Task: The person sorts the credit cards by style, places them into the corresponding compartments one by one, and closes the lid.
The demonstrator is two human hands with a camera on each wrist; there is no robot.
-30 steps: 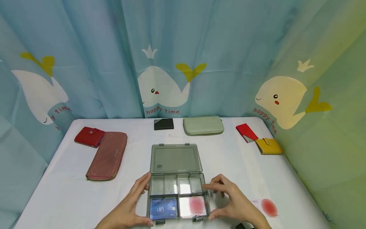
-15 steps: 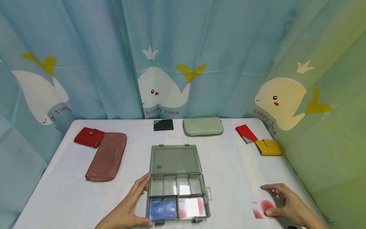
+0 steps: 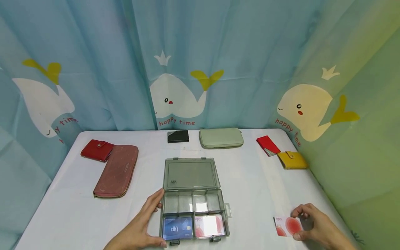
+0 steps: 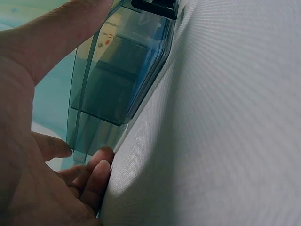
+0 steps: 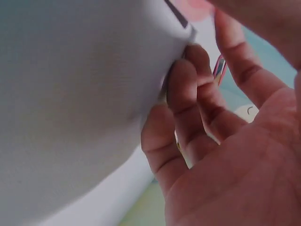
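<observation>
A pink-and-white card [image 3: 293, 225] with red circles is at the front right of the table, a thin dark edge along its left side. My right hand [image 3: 318, 227] pinches its right end between thumb and bent forefinger, the other fingers curled beneath in the right wrist view. A smoky clear plastic compartment box [image 3: 192, 214] lies with its lid [image 3: 192, 173] folded back. In its front compartments are a blue VIP card [image 3: 177, 228] and a similar pink card [image 3: 208, 225]. My left hand [image 3: 140, 224] rests along the box's left side, thumb at the front corner.
A red snap wallet [image 3: 97, 150] and a long brownish-red wallet [image 3: 116, 171] lie at left. Along the back are a black card holder [image 3: 178, 136] and a pale green wallet [image 3: 221, 138]. A red card holder [image 3: 268, 145] and yellow wallet [image 3: 292, 160] sit far right.
My right hand has left the box's right side, moved right to the pink card and taken hold of its end. The left hand has stayed at the box.
</observation>
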